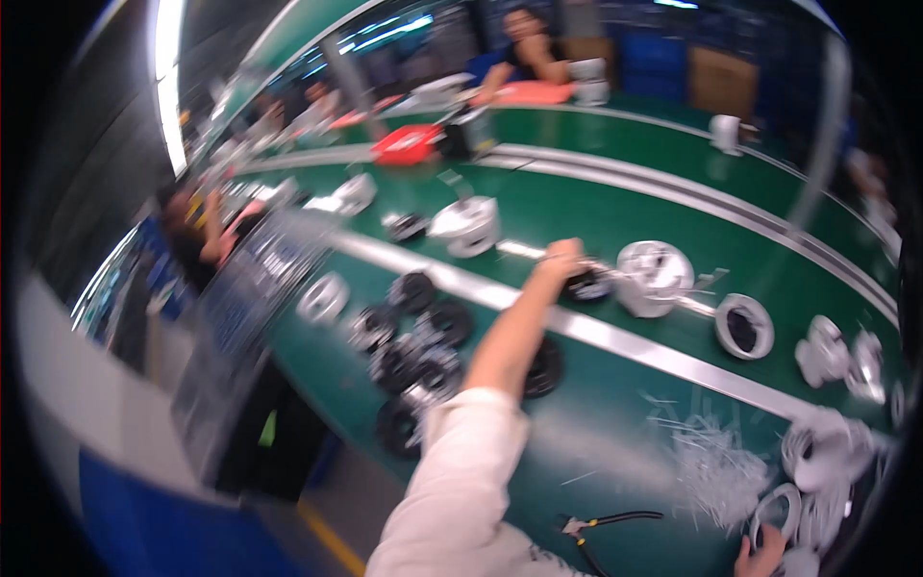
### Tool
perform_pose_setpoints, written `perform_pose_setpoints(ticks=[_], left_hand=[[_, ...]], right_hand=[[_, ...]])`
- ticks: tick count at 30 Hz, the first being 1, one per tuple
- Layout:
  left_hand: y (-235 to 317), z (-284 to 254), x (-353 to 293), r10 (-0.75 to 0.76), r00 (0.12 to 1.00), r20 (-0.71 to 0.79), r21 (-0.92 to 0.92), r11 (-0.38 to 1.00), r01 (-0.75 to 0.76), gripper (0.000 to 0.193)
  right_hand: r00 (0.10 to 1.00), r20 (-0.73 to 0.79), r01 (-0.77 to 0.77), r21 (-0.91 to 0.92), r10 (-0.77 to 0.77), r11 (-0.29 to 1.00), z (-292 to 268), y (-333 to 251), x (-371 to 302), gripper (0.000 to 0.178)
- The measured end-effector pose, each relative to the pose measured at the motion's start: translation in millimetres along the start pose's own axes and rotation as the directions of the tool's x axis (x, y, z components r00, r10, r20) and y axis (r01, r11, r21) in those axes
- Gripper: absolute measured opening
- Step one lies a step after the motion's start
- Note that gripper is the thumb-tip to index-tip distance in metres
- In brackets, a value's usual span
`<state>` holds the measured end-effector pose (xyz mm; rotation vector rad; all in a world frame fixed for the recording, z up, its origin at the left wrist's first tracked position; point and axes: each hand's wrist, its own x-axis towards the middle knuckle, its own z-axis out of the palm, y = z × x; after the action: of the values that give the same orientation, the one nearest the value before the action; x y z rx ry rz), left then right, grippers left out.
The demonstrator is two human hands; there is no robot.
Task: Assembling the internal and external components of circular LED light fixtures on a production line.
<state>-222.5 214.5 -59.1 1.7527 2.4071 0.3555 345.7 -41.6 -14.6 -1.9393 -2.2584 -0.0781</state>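
Observation:
My left arm reaches forward in a white sleeve across the green bench. My left hand (564, 256) is over the far strip, beside a dark round part (587, 285). Blur smears its fingers, so its grip does not show. To its right stands a white round housing (654, 279) with an open top. At the lower right edge, my right hand (760, 554) has its fingers closed at the rim of a white ring (781, 502); part of this hand is cut off by the frame. White round parts (829, 450) are piled beside that ring.
Several black round parts (415, 361) lie left of my arm. Nearer me are cutting pliers (615, 520) and a heap of thin clear strips (716, 469). White housings (465, 227) line the far strip. A plastic-covered stack (255, 279) stands left. Across the bench sits a person (531, 53).

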Motion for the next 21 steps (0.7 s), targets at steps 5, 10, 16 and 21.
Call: perform_pose_setpoints(ticks=[5, 10, 16, 21], left_hand=[[-18, -8, -12, -0.131, 0.989, -0.071, -0.322, 0.941, 0.102, 0.038], [18, -43, -54, -0.019, 0.931, -0.365, -0.507, 0.842, -0.182, 0.028], [62, -67, -143, 0.058, 0.976, -0.209, -0.919, 0.328, -0.216, 0.025], [111, -73, -202, 0.139, 0.972, -0.189, -0.981, -0.070, -0.181, 0.025]], right_hand=[[0.952, -0.306, 0.086, 0.229, -0.012, 0.970, 45, 40, -20, 0.010], [0.862, -0.500, 0.071, 0.287, 0.086, 0.955, 30, 26, -29, 0.006], [0.685, -0.708, 0.528, 0.319, -0.173, 0.787, -38, -101, -23, 0.015], [0.727, -0.443, 0.682, 0.555, -0.525, 0.477, -12, -191, -34, 0.012]])
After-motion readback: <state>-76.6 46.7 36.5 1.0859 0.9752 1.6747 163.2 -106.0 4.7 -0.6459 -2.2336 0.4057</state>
